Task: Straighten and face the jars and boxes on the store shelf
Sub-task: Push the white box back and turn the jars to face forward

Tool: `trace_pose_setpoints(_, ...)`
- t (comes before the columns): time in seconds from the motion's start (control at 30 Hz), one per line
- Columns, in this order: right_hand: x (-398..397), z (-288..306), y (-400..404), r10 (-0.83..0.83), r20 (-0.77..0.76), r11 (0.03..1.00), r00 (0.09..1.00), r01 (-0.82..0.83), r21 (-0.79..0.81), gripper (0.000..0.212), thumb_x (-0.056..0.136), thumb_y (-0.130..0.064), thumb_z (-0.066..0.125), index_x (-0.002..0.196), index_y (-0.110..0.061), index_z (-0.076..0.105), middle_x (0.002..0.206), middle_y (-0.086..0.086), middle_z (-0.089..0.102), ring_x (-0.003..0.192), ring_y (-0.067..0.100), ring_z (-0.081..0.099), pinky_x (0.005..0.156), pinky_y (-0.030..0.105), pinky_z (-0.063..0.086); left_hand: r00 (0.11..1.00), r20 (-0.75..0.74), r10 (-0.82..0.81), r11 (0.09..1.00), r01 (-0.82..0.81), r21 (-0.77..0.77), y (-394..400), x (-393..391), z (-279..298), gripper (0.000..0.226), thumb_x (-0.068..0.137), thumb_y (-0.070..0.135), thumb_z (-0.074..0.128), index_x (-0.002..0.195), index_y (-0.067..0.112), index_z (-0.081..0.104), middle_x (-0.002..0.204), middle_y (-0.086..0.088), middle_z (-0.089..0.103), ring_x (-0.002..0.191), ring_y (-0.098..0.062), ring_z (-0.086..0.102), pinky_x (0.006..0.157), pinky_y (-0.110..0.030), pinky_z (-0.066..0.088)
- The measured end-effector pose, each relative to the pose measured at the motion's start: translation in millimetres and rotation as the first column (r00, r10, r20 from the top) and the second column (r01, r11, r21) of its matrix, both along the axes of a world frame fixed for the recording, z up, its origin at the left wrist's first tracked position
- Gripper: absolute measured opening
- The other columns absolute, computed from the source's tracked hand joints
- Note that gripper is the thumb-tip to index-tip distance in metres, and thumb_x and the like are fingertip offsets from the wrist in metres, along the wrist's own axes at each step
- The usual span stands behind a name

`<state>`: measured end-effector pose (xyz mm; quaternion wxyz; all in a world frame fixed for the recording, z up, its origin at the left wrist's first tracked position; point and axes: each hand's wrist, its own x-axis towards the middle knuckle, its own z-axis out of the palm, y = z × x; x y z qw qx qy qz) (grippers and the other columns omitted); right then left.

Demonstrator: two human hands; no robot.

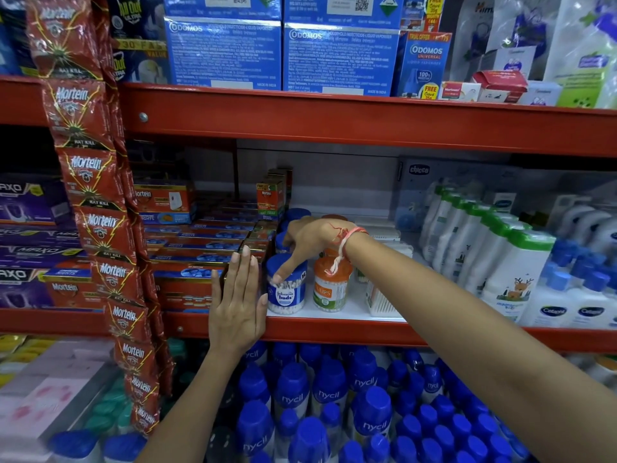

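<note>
Blue-capped "nycil" bottles [329, 392] are being shown nearest, below the red shelf edge [334, 329]. The left hand [237, 305] is being held flat and open just left of the "Johnson's buds" jar [287, 289]; the jar is being pinched by the right hand [309, 242] at the shelf front. Beside it, an orange "TULIPS" jar [330, 289] is being displayed.

Jar [286, 289] — "Johnson's buds".

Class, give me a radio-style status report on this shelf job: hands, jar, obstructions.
Left hand flat against the red boxes, open. Right hand fingers on the blue-lidded buds jar. Orange-lidded jar close beside it; nothing blocking.
</note>
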<state>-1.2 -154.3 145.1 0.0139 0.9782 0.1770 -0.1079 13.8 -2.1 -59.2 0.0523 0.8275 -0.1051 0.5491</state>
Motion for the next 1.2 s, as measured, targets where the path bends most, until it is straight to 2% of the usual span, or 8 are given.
trace_pose_setpoints(0.13,-8.2,5.5,-40.1,-0.173,0.12,0.984,0.978,0.175,-0.01,0.04,0.1,-0.002,0.039,0.138,0.008,0.037,0.144,0.021,0.042,0.12,0.027,0.046,0.099,0.028,0.039,1.0,-0.002,0.017,1.0,-0.017,-0.001,-0.7,0.5,-1.0,0.057,0.101,0.034,0.015,0.152,0.01,0.002,0.162,-0.001,-0.008,0.149,-0.018,-0.002,0.122,-0.041,-0.006)
trace_pose_setpoints(0.2,-6.9,6.1,-43.3,-0.187,0.023,0.982,0.982,0.187,0.008,0.043,0.098,-0.013,0.047,0.135,0.009,0.041,0.126,0.014,0.052,0.102,0.023,0.047,0.083,0.023,0.046,1.0,0.0,0.015,1.0,-0.015,-0.002,0.1,0.4,-1.7,0.057,0.102,0.034,0.014,0.152,0.01,0.002,0.162,0.0,-0.008,0.149,-0.017,-0.002,0.122,-0.041,-0.006)
trace_pose_setpoints(0.33,-1.6,2.6,-39.1,-0.204,-0.018,0.977,0.979,0.203,-0.064,0.047,0.096,-0.036,0.048,0.1,0.01,0.056,0.11,0.01,0.051,0.093,0.02,0.043,0.087,0.028,0.04,1.0,0.008,0.011,1.0,-0.011,-0.011,-0.4,0.2,-0.8,0.057,0.101,0.034,0.015,0.152,0.011,0.003,0.162,0.0,-0.007,0.149,-0.017,-0.002,0.122,-0.041,-0.006)
trace_pose_setpoints(0.47,-21.7,16.5,-45.9,-0.222,0.072,0.971,0.972,0.227,-0.078,0.041,0.102,-0.003,0.033,0.137,0.017,0.03,0.146,0.025,0.036,0.098,0.016,0.023,0.109,0.03,0.026,1.0,0.008,0.014,1.0,-0.014,-0.007,-1.6,0.3,-0.6,0.057,0.101,0.034,0.015,0.152,0.011,0.003,0.162,0.0,-0.007,0.149,-0.017,-0.002,0.122,-0.041,-0.006)
trace_pose_setpoints(0.6,3.4,-2.6,-42.0,-0.125,-0.072,0.991,0.99,0.121,-0.052,0.059,0.089,-0.037,0.06,0.136,-0.006,0.041,0.133,0.008,0.052,0.107,0.024,0.054,0.107,0.042,0.043,1.0,-0.002,0.02,1.0,-0.02,-0.002,-0.7,0.4,-1.5,0.057,0.101,0.034,0.015,0.151,0.01,0.003,0.162,-0.001,-0.007,0.149,-0.018,-0.002,0.122,-0.042,-0.005)
trace_pose_setpoints(0.77,20.4,-12.9,-47.2,-0.059,-0.045,0.998,0.997,0.058,-0.018,0.068,0.079,-0.047,0.066,0.133,-0.011,0.045,0.135,0.007,0.055,0.114,0.03,0.058,0.104,0.046,0.047,1.0,-0.003,0.015,1.0,-0.016,-0.011,-1.0,1.0,-0.9,0.057,0.101,0.034,0.016,0.152,0.01,0.004,0.162,-0.001,-0.006,0.149,-0.017,-0.001,0.122,-0.041,-0.006)
trace_pose_setpoints(1.03,12.3,-4.8,-61.9,-0.216,0.01,0.976,0.976,0.216,0.008,0.046,0.1,-0.012,0.044,0.14,0.007,0.033,0.149,0.02,0.035,0.136,0.034,0.036,0.115,0.038,0.029,1.0,0.009,0.012,1.0,-0.012,-0.005,-1.5,0.0,-1.6,0.057,0.102,0.034,0.015,0.152,0.011,0.004,0.162,0.0,-0.007,0.149,-0.017,-0.001,0.122,-0.042,-0.005)
trace_pose_setpoints(1.2,8.2,-4.0,-50.8,-0.136,-0.1,0.989,0.986,0.141,0.045,0.059,0.094,-0.034,0.055,0.141,-0.004,0.035,0.148,0.007,0.039,0.13,0.03,0.044,0.115,0.04,0.035,1.0,0.021,0.015,1.0,-0.015,0.004,-0.9,1.2,-2.2,0.057,0.101,0.033,0.016,0.152,0.01,0.004,0.162,0.0,-0.007,0.149,-0.018,-0.001,0.122,-0.042,-0.004)
